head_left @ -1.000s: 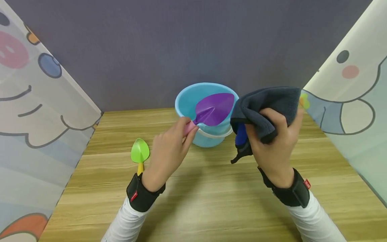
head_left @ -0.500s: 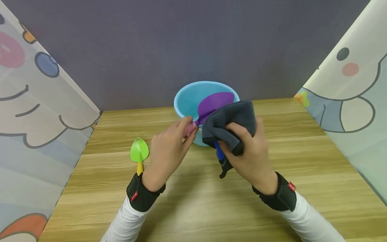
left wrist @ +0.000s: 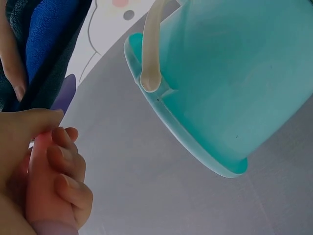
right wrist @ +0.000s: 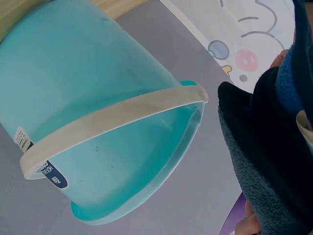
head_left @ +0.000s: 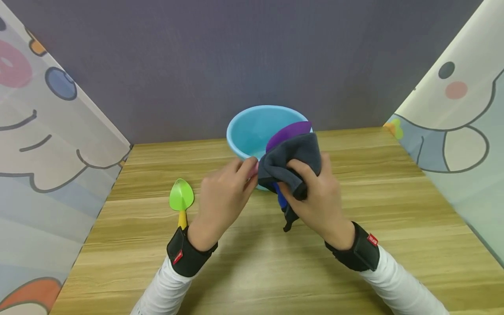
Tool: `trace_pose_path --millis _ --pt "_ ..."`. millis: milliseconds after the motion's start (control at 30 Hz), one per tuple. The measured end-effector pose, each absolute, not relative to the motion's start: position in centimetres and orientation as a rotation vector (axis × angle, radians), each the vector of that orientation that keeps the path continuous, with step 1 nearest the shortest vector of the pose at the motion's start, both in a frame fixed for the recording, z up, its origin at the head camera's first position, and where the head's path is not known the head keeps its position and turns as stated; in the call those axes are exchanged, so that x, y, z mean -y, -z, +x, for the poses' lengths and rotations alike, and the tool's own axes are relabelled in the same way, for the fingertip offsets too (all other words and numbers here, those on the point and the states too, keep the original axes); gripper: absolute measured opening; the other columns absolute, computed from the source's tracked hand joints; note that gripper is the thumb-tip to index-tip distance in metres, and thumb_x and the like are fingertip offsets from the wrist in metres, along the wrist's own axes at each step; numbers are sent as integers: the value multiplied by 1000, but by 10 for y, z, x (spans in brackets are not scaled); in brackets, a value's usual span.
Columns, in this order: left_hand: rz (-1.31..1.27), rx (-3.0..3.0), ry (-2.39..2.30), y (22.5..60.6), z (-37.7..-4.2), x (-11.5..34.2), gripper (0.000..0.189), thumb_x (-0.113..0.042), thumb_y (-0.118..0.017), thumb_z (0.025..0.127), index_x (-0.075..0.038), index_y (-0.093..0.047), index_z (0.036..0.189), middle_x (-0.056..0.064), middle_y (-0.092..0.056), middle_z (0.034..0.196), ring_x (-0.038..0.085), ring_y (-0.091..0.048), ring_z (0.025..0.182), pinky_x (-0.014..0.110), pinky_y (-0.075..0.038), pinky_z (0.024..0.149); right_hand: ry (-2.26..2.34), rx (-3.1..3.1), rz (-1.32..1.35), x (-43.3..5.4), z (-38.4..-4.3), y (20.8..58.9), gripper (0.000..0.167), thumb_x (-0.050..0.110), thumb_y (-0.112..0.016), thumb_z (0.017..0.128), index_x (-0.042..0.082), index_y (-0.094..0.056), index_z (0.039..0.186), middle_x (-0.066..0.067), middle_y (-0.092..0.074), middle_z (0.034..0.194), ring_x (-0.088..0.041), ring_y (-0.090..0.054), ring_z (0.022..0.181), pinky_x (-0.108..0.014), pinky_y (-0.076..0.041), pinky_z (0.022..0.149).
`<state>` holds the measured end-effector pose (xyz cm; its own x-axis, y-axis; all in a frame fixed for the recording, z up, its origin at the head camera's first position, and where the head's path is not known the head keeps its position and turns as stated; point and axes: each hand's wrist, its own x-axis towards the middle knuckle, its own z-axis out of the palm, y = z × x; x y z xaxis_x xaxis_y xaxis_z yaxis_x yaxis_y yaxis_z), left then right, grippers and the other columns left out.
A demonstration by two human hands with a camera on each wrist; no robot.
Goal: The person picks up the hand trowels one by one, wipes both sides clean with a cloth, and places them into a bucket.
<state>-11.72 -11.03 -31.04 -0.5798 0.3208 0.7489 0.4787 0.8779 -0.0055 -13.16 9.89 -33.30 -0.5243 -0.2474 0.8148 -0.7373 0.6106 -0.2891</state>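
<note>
My left hand [head_left: 224, 192] grips the pink handle [left wrist: 46, 191] of a toy shovel, its fingers wrapped around it in the left wrist view. The shovel's purple blade [head_left: 289, 131] slants up to the right in front of the bucket opening, mostly covered by a folded dark grey cloth [head_left: 289, 159]. That cloth, which has a blue side [left wrist: 46, 36], is bunched in my right hand [head_left: 319, 197] and lies against the blade. Just behind both hands stands a light blue bucket [head_left: 248, 127], upright, with a white handle [right wrist: 117, 117] hanging at its side.
On the wooden table [head_left: 149, 262] a small green toy shovel [head_left: 181, 197] with a yellow handle lies left of my left hand. A dark grey wall [head_left: 189, 78] rises at the back. Cartoon-printed panels [head_left: 456, 131] flank the table.
My right hand has brought the cloth leftward from right of the bucket onto the purple blade, covering most of it. The shovel has shifted slightly right in my left hand.
</note>
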Motion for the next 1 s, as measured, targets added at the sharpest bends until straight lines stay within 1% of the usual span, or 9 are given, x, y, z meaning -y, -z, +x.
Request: trace_pose_path --millis 67,133,233,400,467,533,633,733,1000 --pt "-581 2245 251 311 -117 110 11 -16 -71 95 -12 -65 103 1 -60 74 13 -49 48 27 -37 41 -809 2077 771 -98 -132 333 46 12 -82 81 11 -59 121 -32 -49 109 -40 -58 79 -52 -55 60" --pt "-591 2255 253 312 -118 110 11 -13 -71 94 -11 -64 101 1 -58 73 13 -47 47 27 -35 40 -803 2079 765 -97 -133 333 54 8 -85 75 11 -58 121 -32 -50 107 -39 -57 77 -52 -54 58" --pt "-602 2268 255 312 -118 109 13 -11 -71 92 -10 -63 102 1 -56 72 14 -48 49 27 -36 41 -797 2084 750 -95 -134 333 61 6 -88 70 12 -57 122 -31 -50 106 -38 -57 75 -52 -53 55" --pt "-617 2276 246 313 -117 107 16 -10 -73 90 -10 -62 101 1 -56 72 13 -51 51 27 -38 42 -765 2118 737 -96 -134 333 62 17 -91 72 12 -55 123 -32 -49 107 -39 -57 75 -52 -54 56" --pt "-627 2273 234 314 -117 107 17 -11 -75 89 -9 -61 100 1 -57 72 13 -52 51 28 -39 42 -746 2135 730 -96 -135 333 62 22 -91 74 11 -54 123 -31 -49 106 -39 -56 74 -52 -54 56" --pt "-638 2272 219 314 -118 107 20 -12 -76 89 -9 -61 100 1 -57 72 14 -53 52 28 -39 42 -742 2145 720 -96 -135 333 62 23 -90 74 11 -54 123 -31 -49 106 -38 -56 69 -50 -53 54" --pt "-650 2269 184 315 -118 107 24 -13 -80 87 -9 -60 100 1 -58 73 14 -54 52 28 -40 42 -732 2164 714 -95 -135 333 60 22 -89 75 12 -54 123 -31 -48 106 -35 -56 64 -47 -52 51" --pt "-663 2262 145 316 -119 107 24 -13 -79 87 -9 -59 100 1 -56 72 13 -53 52 27 -39 42 -749 2163 707 -95 -134 334 59 18 -88 74 12 -55 122 -31 -48 107 -34 -55 61 -46 -51 50" --pt "-681 2222 109 319 -121 105 16 -10 -72 90 -8 -60 99 0 -52 70 12 -46 48 26 -33 40 -766 2158 710 -96 -135 337 56 11 -86 75 12 -56 122 -32 -49 106 -34 -54 66 -47 -50 51"
